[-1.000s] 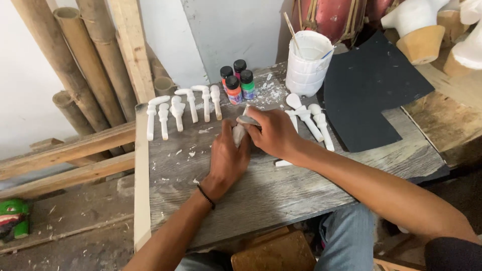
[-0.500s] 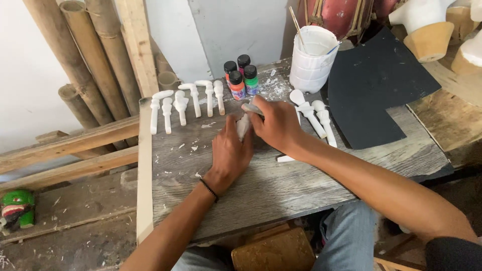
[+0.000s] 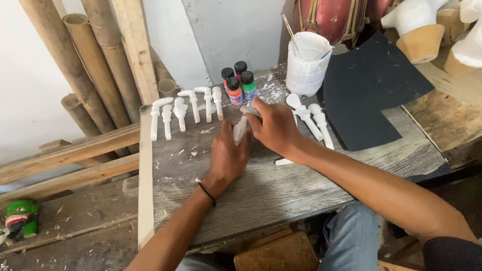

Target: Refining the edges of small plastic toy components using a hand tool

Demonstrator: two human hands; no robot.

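Note:
My left hand (image 3: 227, 158) rests on the grey wooden board (image 3: 281, 185) and grips a small white carved piece (image 3: 240, 129) held upright. My right hand (image 3: 273, 128) is closed on a small grey object (image 3: 249, 110) pressed against the top of that piece. A row of several white carved pieces (image 3: 186, 108) lies to the left of my hands. Two more white pieces (image 3: 311, 118) lie to the right, and another one (image 3: 284, 161) pokes out under my right forearm.
Small paint bottles (image 3: 238, 83) with black caps stand at the board's back edge. A white bucket with a stick (image 3: 306, 62) is beside them, then a black sheet (image 3: 369, 88). Bamboo poles (image 3: 85, 65) and planks lean at left. A green mask (image 3: 20, 218) lies on the floor.
The view has shifted slightly. Both hands stay together on the white piece, with the right hand moving a little along its top.

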